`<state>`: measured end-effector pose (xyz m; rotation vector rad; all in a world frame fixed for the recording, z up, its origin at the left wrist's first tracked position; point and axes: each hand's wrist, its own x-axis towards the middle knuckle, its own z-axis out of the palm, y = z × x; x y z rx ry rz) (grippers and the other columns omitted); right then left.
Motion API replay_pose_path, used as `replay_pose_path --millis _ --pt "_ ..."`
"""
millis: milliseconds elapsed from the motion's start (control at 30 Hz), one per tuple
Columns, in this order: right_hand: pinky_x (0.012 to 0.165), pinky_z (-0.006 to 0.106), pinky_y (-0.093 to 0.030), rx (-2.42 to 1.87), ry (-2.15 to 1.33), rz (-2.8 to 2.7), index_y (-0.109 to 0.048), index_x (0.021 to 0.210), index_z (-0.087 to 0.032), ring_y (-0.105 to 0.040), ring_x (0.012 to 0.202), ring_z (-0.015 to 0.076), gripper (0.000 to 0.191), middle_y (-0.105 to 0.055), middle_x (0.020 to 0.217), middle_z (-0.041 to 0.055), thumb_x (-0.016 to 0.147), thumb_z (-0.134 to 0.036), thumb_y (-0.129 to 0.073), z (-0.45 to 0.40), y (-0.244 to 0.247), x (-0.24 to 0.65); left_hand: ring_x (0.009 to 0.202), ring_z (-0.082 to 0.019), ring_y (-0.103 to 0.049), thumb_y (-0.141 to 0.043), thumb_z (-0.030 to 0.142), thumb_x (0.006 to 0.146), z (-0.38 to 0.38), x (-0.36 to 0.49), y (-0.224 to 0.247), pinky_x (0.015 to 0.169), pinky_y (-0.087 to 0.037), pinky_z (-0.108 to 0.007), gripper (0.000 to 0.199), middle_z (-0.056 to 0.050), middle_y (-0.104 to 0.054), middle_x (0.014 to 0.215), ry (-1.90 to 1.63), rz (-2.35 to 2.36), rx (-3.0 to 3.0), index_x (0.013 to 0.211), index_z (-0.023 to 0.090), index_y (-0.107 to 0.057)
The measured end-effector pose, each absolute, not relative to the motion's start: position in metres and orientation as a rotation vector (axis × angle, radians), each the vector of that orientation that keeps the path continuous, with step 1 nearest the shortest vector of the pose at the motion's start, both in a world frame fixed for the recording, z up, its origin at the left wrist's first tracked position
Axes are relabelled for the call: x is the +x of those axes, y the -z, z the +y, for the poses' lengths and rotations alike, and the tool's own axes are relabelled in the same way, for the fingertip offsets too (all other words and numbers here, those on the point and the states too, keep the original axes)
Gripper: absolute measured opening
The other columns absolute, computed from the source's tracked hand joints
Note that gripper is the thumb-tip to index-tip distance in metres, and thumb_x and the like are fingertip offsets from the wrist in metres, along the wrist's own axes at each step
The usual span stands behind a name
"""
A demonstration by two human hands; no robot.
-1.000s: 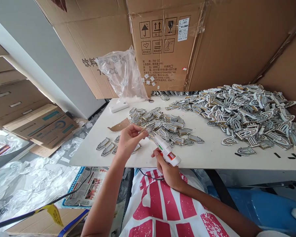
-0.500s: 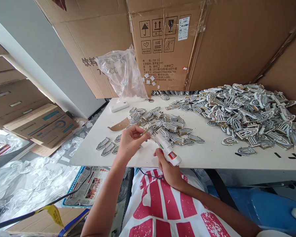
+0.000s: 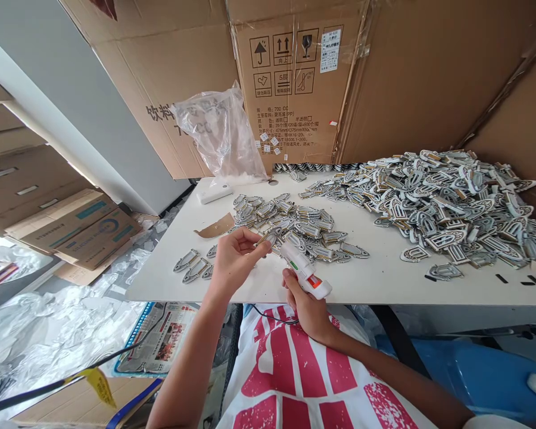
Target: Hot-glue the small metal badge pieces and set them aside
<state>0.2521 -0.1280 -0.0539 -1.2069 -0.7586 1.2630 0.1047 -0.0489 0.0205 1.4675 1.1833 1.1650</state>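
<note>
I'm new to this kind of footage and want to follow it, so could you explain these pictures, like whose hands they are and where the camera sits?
No robot here: a person works with bare hands, seen by one camera worn on the head, looking forward and down. The left hand pinches a small grey piece; the right hand holds a white tool, perhaps a glue gun. On the white table, similar pieces form a pile beyond the hands and a much larger heap to the right. A plastic bag sits at the back.
</note>
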Motion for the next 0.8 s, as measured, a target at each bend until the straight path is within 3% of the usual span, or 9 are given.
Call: replay_pose_path --millis 333,533,800 --pt "0.043 0.027 -0.029 -1.187 -1.248 -0.866 -0.074 0.088 -0.02 -0.033 0.043 0.0115 0.058 -0.043 0.045 -0.0089 0.091 -0.078 -0.072 -0.127 0.056 0.255 0.076 -0.018 -0.076 -0.086 0.033 0.085 -0.048 0.103 -0.013 0.075 -0.066 -0.034 0.015 -0.002 -0.079 0.082 -1.31 1.279 1.743 0.084 0.023 -0.076" --pt "0.043 0.026 -0.026 -1.13 -1.288 -0.908 -0.074 0.085 -0.019 -0.03 0.04 0.0091 0.054 -0.043 0.044 -0.0094 0.096 -0.073 -0.072 -0.126 0.057 0.256 0.079 -0.019 -0.075 -0.084 0.031 0.089 -0.042 0.093 -0.014 0.08 -0.066 -0.035 0.012 -0.003 -0.081 0.087 -1.289 1.251 1.935 0.084 0.023 -0.076" --pt "0.039 0.027 -0.022 -1.103 -1.306 -0.791 -0.073 0.102 -0.019 -0.029 0.039 0.0059 0.061 -0.074 0.073 -0.0004 0.083 -0.077 -0.081 -0.125 0.054 0.252 0.077 -0.021 -0.076 -0.087 0.034 0.086 -0.04 0.097 -0.011 0.08 -0.067 -0.037 0.015 -0.003 -0.081 0.085 -1.298 1.294 1.846 0.083 0.024 -0.077"
